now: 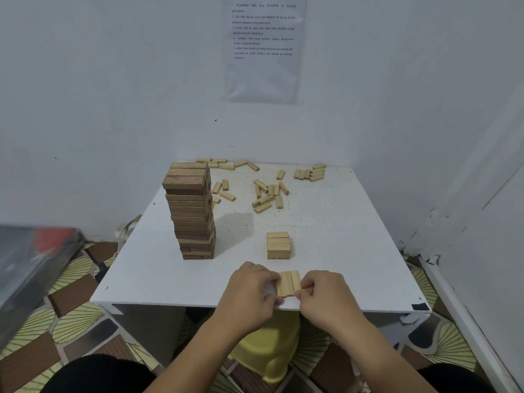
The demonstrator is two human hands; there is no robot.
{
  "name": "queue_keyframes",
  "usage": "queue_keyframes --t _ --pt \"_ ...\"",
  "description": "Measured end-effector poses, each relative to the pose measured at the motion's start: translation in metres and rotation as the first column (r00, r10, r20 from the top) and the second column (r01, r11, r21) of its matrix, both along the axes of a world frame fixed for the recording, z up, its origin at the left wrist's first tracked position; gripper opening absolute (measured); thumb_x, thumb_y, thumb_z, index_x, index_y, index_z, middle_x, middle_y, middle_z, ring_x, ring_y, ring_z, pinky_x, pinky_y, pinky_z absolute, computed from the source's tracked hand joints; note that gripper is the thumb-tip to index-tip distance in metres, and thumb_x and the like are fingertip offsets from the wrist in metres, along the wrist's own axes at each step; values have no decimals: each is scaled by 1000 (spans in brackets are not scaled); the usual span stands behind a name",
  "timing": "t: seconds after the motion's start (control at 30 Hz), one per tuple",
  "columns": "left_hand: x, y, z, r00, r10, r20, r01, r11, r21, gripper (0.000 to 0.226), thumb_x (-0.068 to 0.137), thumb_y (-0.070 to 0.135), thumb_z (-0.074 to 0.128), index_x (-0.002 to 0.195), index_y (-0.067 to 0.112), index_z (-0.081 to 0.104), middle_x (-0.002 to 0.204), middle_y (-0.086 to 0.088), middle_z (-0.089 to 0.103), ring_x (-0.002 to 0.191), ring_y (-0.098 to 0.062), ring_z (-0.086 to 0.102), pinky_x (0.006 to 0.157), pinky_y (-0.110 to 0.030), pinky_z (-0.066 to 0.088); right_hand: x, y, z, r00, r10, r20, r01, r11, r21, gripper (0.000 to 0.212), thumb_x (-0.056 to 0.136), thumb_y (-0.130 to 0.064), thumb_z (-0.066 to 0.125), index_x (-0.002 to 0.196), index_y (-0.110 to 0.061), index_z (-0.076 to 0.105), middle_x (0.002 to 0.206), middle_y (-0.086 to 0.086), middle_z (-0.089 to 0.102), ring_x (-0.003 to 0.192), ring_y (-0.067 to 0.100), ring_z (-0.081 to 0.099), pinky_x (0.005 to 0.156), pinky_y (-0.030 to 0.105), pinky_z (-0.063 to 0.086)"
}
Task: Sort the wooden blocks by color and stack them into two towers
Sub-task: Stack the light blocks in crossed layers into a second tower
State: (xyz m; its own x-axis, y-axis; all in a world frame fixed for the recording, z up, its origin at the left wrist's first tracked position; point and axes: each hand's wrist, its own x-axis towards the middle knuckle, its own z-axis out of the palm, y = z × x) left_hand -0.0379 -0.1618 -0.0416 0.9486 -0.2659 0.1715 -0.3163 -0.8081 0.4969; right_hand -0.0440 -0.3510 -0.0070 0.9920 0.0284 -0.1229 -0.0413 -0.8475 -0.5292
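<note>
Dark knees (99, 375) sit lowest, closest of all. Past them two bare arms reach up to the white table (354, 251). The left hand (249, 296) and the right hand (326, 299) hold a little row of light blocks (289, 283) between them. Each hand has its fingers curled and pinches one side of the row, so the blocks are squeezed together. The row lies flat on the table, near the front edge, in front of the dark tower (192, 211) and off to its right.

The dark tower is tall and made of brown blocks. It stands on the left part of the table. Just to its right, and a bit nearer the hands, is a short light stack (278, 245). It is apart from the row in the hands.

Behind the dark tower and to its right, many loose light blocks (269, 194) lie scattered across the far side of the table. A yellow stool (269, 355) stands under the table, below the hands. High above the dark tower, a paper sheet (263, 46) with writing hangs on the wall.
</note>
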Motion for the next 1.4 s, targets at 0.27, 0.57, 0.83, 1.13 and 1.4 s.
queue_keyframes --t 0.27,0.57,0.83,1.13,1.4 --pt "17 6 13 997 -16 -73 20 999 44 53 81 47 81 131 34 67 119 11 66 115 -12 49 99 -33 45 7 -9 0 998 63 -20 -62 997 35 9 89 -21 72 97 -25 72 91 -10 63 82 7 60 70 19 51" --pt "22 10 19 991 -101 -83 107 991 74 64 82 42 80 141 31 59 138 12 58 127 -10 47 106 -34 43 17 -20 -5 977 211 41 -213 976 48 59 86 -31 76 141 -30 55 129 -16 51 109 3 47 99 22 41" --pt "31 3 17 981 -123 -151 133 989 64 68 82 37 83 145 31 57 133 3 64 116 -15 55 96 -29 45 23 -19 -8 966 252 55 -255 965 52 54 89 -25 75 141 -24 60 130 -18 53 110 3 50 98 16 39" --pt "29 5 12 974 -89 -207 82 996 -43 75 80 43 85 146 38 52 126 7 61 112 -11 54 101 -34 48 31 -16 -9 967 255 7 -255 966 49 65 84 -29 80 145 -25 57 127 -21 49 110 4 50 99 23 44" --pt "23 7 9 980 -110 -168 90 988 -122 69 81 45 83 144 36 54 128 15 64 112 -2 55 102 -28 46 33 -16 -13 969 249 0 -248 966 70 67 83 -34 82 145 -28 56 126 -23 47 112 5 50 99 24 45"
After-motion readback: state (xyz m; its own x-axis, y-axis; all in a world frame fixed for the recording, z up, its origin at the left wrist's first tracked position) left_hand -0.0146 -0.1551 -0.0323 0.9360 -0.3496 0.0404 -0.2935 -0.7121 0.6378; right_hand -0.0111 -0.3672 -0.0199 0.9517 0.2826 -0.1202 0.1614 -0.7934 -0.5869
